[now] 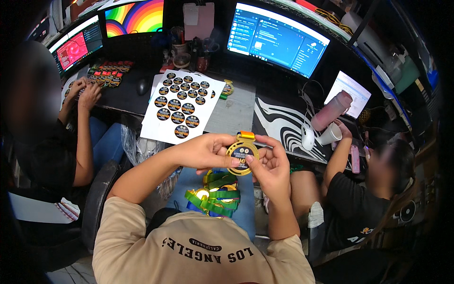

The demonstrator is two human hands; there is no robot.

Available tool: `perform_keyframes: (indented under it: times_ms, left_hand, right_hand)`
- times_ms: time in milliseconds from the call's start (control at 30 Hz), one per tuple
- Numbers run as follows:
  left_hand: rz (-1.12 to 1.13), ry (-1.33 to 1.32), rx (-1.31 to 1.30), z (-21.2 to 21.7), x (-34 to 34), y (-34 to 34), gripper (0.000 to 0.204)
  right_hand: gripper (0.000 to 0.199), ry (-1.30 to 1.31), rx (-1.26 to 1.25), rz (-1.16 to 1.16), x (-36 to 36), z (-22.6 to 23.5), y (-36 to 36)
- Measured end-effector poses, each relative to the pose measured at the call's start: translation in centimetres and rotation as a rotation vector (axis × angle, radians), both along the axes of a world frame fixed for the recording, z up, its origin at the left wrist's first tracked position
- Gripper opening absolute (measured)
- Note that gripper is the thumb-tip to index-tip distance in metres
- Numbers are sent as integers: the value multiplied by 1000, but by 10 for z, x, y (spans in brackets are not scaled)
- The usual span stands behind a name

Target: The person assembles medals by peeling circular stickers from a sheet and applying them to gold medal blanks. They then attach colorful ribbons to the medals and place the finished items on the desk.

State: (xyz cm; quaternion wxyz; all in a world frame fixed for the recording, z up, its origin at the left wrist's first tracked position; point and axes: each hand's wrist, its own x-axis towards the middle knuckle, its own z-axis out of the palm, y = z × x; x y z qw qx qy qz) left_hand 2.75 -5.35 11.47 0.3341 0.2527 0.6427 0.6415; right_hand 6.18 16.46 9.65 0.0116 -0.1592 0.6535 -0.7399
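Between my two hands is a gold medal [243, 150] with a round black sticker on its face and an orange ribbon at its top. My left hand [213, 150] grips its left edge, thumb on the front. My right hand [270, 160] closes on the right side, its thumb pressed on the sticker's lower part. On my lap lies a pile of gold medals with green ribbons [213, 195]. Ahead, a white sheet of round black stickers [153, 111] rests on the desk's edge, and another gold medal [228, 88] lies just beyond it.
At the left, a person's hands [88, 94] work near several medals [111, 75]. Another person, at the right, has a hand by a white cup [330, 134], next to a pink tumbler [332, 110] and white mouse [308, 136]. A monitor [276, 38] stands at the back.
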Motion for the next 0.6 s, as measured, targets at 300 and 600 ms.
perform_keyframes:
  times_ms: [300,600]
  left_hand:
    - [-28,-24,78,-15,-7,-1,58]
    - [-75,-101,82,-59,-46,1,58]
  right_hand:
    - [45,-22,-5,-27,-11,-3,-4]
    - [41,-193,-128,81,-60,-59,9]
